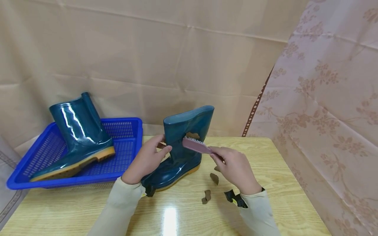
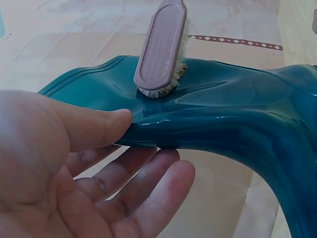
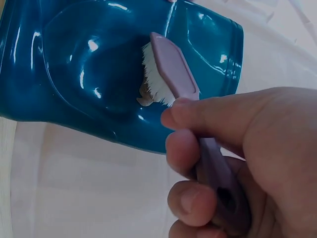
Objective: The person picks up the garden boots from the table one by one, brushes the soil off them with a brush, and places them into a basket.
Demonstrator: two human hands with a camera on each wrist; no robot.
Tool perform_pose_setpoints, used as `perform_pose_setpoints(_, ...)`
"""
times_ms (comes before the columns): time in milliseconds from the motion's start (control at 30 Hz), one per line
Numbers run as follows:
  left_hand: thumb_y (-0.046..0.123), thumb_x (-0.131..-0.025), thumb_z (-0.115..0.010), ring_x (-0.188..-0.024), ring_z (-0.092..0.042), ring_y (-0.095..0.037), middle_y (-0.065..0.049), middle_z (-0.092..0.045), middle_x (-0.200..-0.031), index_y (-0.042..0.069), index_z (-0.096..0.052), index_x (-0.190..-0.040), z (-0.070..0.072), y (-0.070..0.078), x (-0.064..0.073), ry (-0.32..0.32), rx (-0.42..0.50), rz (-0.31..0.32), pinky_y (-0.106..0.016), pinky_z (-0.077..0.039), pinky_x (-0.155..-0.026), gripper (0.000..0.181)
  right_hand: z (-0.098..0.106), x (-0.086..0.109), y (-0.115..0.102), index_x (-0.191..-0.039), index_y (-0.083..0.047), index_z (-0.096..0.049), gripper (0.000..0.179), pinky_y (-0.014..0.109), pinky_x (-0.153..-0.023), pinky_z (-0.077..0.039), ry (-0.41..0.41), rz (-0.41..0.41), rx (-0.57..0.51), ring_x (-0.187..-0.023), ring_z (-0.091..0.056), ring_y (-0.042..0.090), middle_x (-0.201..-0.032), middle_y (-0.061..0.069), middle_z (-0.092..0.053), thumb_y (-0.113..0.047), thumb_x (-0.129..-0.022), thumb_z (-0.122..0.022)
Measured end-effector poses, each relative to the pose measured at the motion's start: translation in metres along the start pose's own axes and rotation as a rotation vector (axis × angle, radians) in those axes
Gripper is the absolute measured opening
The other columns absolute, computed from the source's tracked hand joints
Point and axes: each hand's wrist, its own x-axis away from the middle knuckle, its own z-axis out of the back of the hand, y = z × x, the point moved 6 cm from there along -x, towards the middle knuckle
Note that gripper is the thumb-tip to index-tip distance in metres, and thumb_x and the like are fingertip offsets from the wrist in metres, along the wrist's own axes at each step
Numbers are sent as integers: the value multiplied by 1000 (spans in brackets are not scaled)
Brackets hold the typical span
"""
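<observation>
A dark teal rubber boot [image 1: 178,167] stands upright on the table, its toe toward the front left. My left hand [image 1: 147,160] steadies its shaft, thumb on the near face and fingers behind the edge in the left wrist view. My right hand [image 1: 234,165] grips the handle of a mauve scrubbing brush [image 1: 195,145]. White bristles [image 3: 154,79] press against the shaft's side, beside a brown dirt patch [image 1: 193,135]. In the right wrist view the brush head partly covers that brown patch.
At the left, a blue plastic basket [image 1: 138,134] holds a second teal boot [image 1: 78,131] with a yellow-edged sole. Several brown flakes [image 1: 214,178] lie on the wooden table [image 1: 277,193] near my right hand. A beige curtain [image 1: 189,59] hangs behind.
</observation>
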Motion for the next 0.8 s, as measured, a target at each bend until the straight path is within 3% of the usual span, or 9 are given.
perform_pose_setpoints(167,19,-106,-61,-112,-63,-27,-5,-66,-130,16,-60,-137,1,-2,0,1,29,15,-41,-59,-84,31,3,1,5,-122,-17,-77,24,26,-52,-40,-1,-28,0,-59,-52,3,-97,-2,-77,-19,-99,-72)
perform_pose_setpoints(333,19,-105,-62,-112,-63,-26,-5,-67,-128,16,-61,-136,1,-2,1,9,20,23,-43,-58,-86,31,8,4,8,-119,-18,-78,21,26,-48,-38,-12,-32,-26,-54,-48,3,-86,-7,-74,-19,-98,-73)
perform_pose_setpoints(600,18,-102,-67,-112,-65,-24,0,-68,-126,22,-62,-137,-4,6,5,-33,-29,-48,-53,-55,-93,35,5,3,-10,-120,-21,-78,21,21,-49,-34,-52,118,-51,-54,-41,-1,-78,-14,-66,-21,-99,-72)
perform_pose_setpoints(800,19,-106,-61,-112,-64,-26,-4,-66,-129,18,-60,-138,-2,-1,1,-5,-10,-19,-46,-58,-89,32,9,3,0,-122,-18,-77,24,25,-53,-44,13,4,-26,-61,-55,0,-92,-5,-76,-19,-99,-72)
